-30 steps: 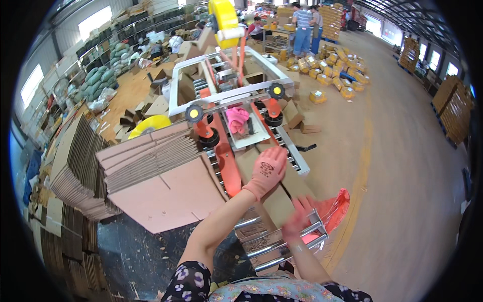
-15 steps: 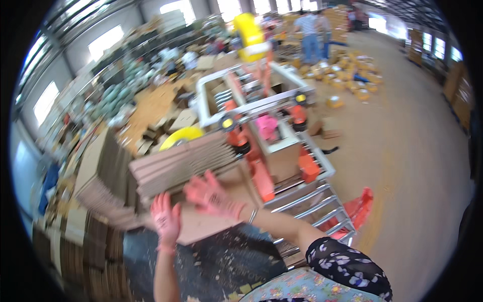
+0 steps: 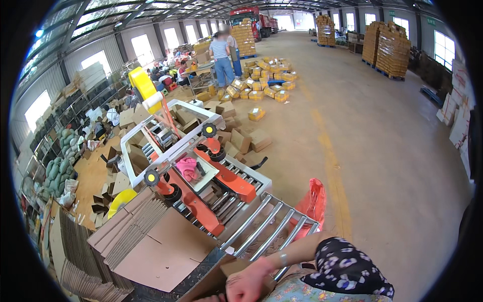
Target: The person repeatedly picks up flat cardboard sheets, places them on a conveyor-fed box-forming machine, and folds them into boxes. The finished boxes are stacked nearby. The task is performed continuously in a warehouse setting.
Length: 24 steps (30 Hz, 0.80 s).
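At the lower edge, my right hand (image 3: 245,286) in a pink glove is blurred, its fingers bent against a brown cardboard box (image 3: 201,289) and partly cut off by the frame. Only a sliver of pink by that box shows of my left hand (image 3: 214,298); its fingers cannot be made out. Left of the box lies a flat stack of folded cartons (image 3: 163,246), pinkish brown, on a dark work surface (image 3: 198,272). Ahead stands a carton-taping machine with orange side belts (image 3: 196,209) and a yellow tape roll (image 3: 143,83).
A roller conveyor (image 3: 269,226) leads into the machine, with a red sack (image 3: 309,206) beside it. More folded cartons (image 3: 80,251) stand at the left. A pink cloth (image 3: 187,168) lies in a tray on the machine. Taped parcels (image 3: 261,83) and two standing people (image 3: 221,58) are farther off.
The view has swung right and up, so the machine sits farther left. Both hands have left the flat carton stack and are now low beside a cardboard box at the bottom edge.
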Motion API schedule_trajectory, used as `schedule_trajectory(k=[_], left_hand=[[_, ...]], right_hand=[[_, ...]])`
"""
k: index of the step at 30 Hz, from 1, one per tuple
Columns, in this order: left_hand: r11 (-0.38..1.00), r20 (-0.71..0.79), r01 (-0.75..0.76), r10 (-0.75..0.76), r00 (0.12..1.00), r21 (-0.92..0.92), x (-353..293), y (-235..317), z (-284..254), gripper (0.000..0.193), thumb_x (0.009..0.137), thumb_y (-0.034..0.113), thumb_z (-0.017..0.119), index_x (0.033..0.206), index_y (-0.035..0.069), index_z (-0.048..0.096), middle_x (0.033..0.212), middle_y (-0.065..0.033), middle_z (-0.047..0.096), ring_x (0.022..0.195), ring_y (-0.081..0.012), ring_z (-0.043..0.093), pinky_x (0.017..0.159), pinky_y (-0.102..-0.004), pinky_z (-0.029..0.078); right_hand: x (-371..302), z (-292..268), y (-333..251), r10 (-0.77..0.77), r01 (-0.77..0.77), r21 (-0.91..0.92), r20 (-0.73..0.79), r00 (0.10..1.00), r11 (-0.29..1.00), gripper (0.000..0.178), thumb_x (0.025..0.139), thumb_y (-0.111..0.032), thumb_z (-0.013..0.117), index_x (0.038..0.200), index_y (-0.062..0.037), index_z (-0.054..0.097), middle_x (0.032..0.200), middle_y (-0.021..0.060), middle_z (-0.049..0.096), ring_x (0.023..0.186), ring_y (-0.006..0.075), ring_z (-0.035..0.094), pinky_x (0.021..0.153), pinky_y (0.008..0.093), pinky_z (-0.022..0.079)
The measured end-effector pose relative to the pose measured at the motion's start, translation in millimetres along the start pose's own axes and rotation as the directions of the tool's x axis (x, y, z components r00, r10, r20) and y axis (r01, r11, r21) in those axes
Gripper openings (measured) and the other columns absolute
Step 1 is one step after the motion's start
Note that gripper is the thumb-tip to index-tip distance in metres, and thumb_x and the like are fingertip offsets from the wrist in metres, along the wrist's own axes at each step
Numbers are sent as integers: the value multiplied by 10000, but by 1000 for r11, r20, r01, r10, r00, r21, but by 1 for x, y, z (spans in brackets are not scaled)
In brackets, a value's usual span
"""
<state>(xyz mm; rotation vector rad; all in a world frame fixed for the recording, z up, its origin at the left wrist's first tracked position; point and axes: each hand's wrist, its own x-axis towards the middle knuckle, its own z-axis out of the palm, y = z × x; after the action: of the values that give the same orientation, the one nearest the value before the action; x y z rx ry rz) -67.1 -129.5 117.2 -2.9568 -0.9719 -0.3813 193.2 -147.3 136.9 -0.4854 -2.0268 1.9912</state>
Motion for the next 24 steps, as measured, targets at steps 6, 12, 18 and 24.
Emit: schedule_trajectory(k=[6, 12, 18, 24], left_hand=[[902, 319, 102, 41, 947, -419, -27, 1, -45, 412, 921, 239, 529, 1298, 72, 551, 1177, -192, 596, 986, -318, 628, 831, -405, 505], [994, -74, -91, 96, 993, 64, -40, -10, 16, 521, 937, 383, 495, 1322, 34, 505, 1308, -237, 486, 1178, -441, 463, 970, -602, 383], [770, -22, 403, -475, 880, -495, 11, -42, 76, 622, 882, 277, 627, 1371, -31, 395, 1180, -197, 585, 1104, -293, 561, 941, -377, 450], [563, 276, 244, -30, 961, -789, 216, 20, 117, 575, 898, 314, 620, 1374, 59, 423, 1161, -140, 635, 1083, -261, 602, 920, -338, 468]], right_hand=[[43, 29, 58, -385, 228, -452, -293, 875, 863, 305, 948, -305, 581, 951, -21, 693, 865, 130, 665, 890, 279, 634, 829, 396, 493], [35, 0, 97, -682, -78, -808, -541, 491, 585, 350, 938, -255, 536, 1205, -30, 564, 1334, 171, 528, 1310, 329, 435, 1111, 523, 281], [-74, 72, 152, -512, -328, -726, -670, 538, 605, 332, 929, -260, 555, 1185, -51, 587, 1292, 159, 537, 1305, 357, 437, 1129, 560, 237], [-152, 93, 161, -674, -518, -525, -725, -143, 675, 308, 907, -241, 504, 1122, -40, 593, 1189, 175, 550, 1153, 395, 491, 1060, 593, 288]])
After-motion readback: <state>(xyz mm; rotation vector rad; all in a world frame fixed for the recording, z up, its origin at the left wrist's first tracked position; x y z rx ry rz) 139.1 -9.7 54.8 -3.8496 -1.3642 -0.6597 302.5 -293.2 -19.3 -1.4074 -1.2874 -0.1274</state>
